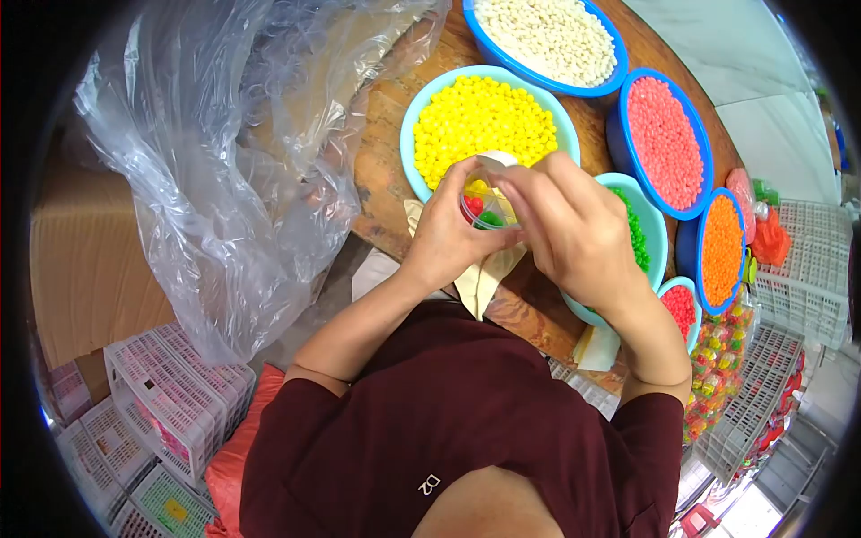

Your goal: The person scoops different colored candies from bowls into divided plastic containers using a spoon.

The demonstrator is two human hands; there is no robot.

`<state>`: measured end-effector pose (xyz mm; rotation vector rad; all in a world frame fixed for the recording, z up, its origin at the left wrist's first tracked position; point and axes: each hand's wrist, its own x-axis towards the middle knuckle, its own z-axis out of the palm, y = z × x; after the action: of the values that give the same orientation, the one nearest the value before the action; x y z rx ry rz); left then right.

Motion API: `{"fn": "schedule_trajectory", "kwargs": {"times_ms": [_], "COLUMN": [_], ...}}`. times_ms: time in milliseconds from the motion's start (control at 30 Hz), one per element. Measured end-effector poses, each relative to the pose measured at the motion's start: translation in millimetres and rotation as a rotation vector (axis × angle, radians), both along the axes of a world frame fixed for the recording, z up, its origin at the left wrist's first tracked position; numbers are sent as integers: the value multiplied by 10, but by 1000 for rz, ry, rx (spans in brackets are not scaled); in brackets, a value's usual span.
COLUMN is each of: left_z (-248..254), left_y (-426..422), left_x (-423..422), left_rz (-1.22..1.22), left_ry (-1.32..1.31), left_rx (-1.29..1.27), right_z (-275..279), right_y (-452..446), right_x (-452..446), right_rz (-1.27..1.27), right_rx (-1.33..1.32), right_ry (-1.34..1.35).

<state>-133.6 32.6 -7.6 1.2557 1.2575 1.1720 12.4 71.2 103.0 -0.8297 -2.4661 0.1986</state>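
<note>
My left hand (451, 231) is wrapped around a small clear plastic cup (499, 201), its mouth facing up toward me. Red and green candies lie inside the cup. Over the cup's right side, my right hand (578, 229) is closed with fingertips pinched at the rim; what they hold is hidden. A small white piece (498, 159) shows at the far side of the cup, its kind unclear. Just beyond the hands stands a pale-blue basin (410, 143) of yellow candies (484, 117). Beneath my right hand, a second pale-blue basin (659, 235) holds green candies (635, 235).
Blue basins hold white (547, 40), pink (664, 143) and orange candies (721, 253); a smaller bowl holds red ones (679, 308). Clear plastic sheeting (233, 179) drapes over the left side. Plastic crates (179, 386) and a cardboard box (94, 260) stand at left.
</note>
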Motion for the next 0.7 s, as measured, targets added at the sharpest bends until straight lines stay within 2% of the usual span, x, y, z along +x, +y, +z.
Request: {"fn": "schedule_trajectory", "kwargs": {"times_ms": [100, 167, 233, 300, 367, 433, 500, 667, 700], "left_z": [30, 56, 86, 49, 115, 79, 78, 167, 175], "left_y": [48, 62, 72, 105, 98, 103, 108, 121, 124], "left_x": [22, 41, 66, 63, 127, 177, 239, 336, 350], "left_rz": [-93, -97, -110, -138, -173, -205, -228, -258, -261], "left_ry": [-240, -269, -310, -184, -341, -350, -333, -294, -292], "left_rx": [-42, -13, 11, 131, -2, -14, -26, -65, -76], "right_z": [18, -43, -208, -510, -822, -1259, -1287, -1423, -1409], "right_y": [138, 429, 825, 1167, 1374, 1541, 1506, 1520, 1495], "right_x": [190, 499, 1013, 1642, 2170, 2484, 2452, 2530, 2554], "right_rz": [-24, -264, -558, -797, -976, -989, -905, -926, -955], "right_rx": [191, 276, 227, -32, -166, -460, -769, -959, -928], "right_ry": [60, 81, 69, 182, 175, 431, 776, 1071, 1110]}}
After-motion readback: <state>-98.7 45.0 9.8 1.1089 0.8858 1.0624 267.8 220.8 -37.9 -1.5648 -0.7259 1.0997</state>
